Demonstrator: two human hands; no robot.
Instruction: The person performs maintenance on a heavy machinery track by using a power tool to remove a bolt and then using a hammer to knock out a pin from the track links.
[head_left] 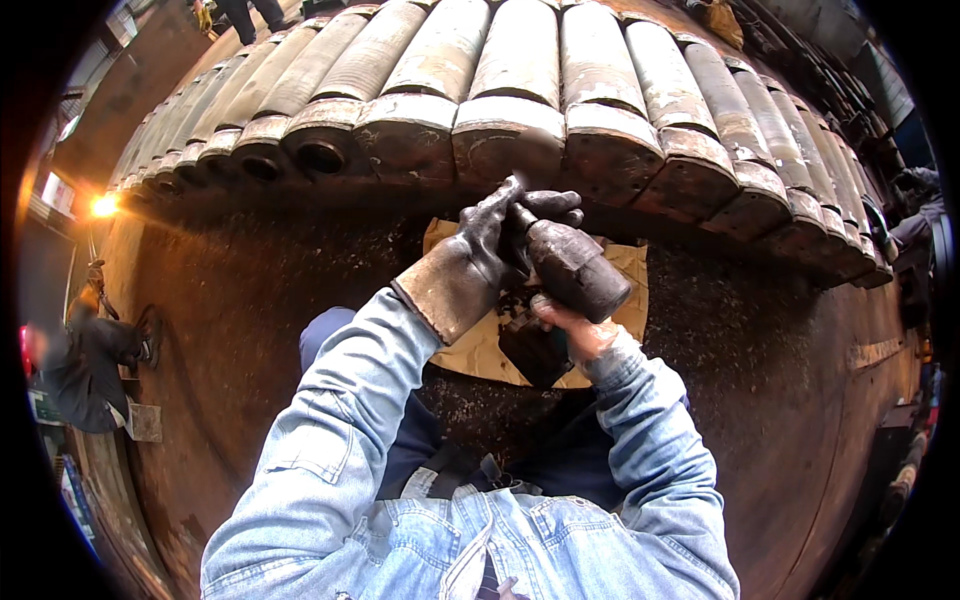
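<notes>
A dark, grimy cordless impact wrench (578, 268) is held in front of my chest, its nose pointing up and left toward a row of metal pieces. My left hand (482, 240), in a worn, blackened work glove, is closed around the nose; the wrench body partly hides its fingers. Bare, my right hand (578, 328) grips the handle from below, behind the motor housing. The dark battery base (535, 350) hangs beneath, over a sheet of brown paper or cardboard (470, 352) on the ground.
A curved-looking row of heavy, rusty metal cylinders with blocky ends (508, 140) spans the far side. A crouching person (95, 365) is at the left, near a bright orange glow (104, 206). Another person's sleeve (918, 222) shows at far right. Grit covers the brown floor (760, 350).
</notes>
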